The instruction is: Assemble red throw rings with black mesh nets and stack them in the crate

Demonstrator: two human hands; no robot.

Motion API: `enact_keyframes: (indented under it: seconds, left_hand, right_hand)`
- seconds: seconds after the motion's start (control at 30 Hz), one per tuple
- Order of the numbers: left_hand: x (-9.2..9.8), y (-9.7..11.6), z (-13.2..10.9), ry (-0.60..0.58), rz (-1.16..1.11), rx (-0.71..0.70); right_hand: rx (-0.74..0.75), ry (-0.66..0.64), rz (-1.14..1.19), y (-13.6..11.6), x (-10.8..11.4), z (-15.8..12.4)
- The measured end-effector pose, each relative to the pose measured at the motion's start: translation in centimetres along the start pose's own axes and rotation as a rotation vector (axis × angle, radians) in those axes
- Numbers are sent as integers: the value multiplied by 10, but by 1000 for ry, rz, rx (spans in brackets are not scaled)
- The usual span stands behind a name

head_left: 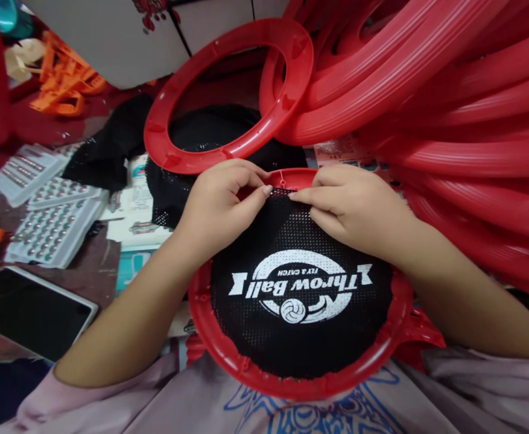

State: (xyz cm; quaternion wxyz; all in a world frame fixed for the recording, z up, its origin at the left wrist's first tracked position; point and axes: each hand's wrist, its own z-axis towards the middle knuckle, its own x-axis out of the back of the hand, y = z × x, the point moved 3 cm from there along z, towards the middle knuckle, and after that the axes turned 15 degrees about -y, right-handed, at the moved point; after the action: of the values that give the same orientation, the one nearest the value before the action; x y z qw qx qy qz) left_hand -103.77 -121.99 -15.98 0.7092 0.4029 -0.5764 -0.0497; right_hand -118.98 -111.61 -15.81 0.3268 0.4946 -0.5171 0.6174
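Observation:
A red plastic ring [228,352] rests against my lap with black mesh [300,337] stretched over it; the mesh carries a white "Throw Ball" print. My left hand [221,202] pinches the mesh edge at the ring's far rim, fingers curled. My right hand [350,205] also pinches the mesh edge there, fingertip to fingertip with the left. A small red peg of the ring [282,179] shows between the two hands.
An empty red ring [174,102] leans just behind the hands over a pile of black mesh [110,150]. Stacked red rings [449,90] fill the right. White trays of small metal parts [51,223] and a dark tablet [29,310] lie at left, orange parts [63,84] beyond.

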Motion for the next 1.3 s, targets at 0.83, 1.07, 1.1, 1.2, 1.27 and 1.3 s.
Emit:
enact_keyframes:
  seconds: [0.83,1.07,1.1,1.2,1.27,1.3]
  left_hand:
    - [-3,-3,-1,75,21,-54]
    - [-3,-3,-1,86,62,-57]
    - [-3,-3,-1,86,69,-55]
    - [-3,-3,-1,81,68,-50]
    - [-3,-3,-1,82,63,-47]
    - [-3,-3,0,85,65,-46]
  right_hand:
    - [3,23,-32,2,-3,1]
    - [-19,8,-60,2,-6,3]
    - [-23,5,-64,2,-6,3]
    - [-29,-3,-75,1,-6,3]
    - [-30,-2,-81,1,-6,3]
    - [-30,-3,-80,0,-6,3]
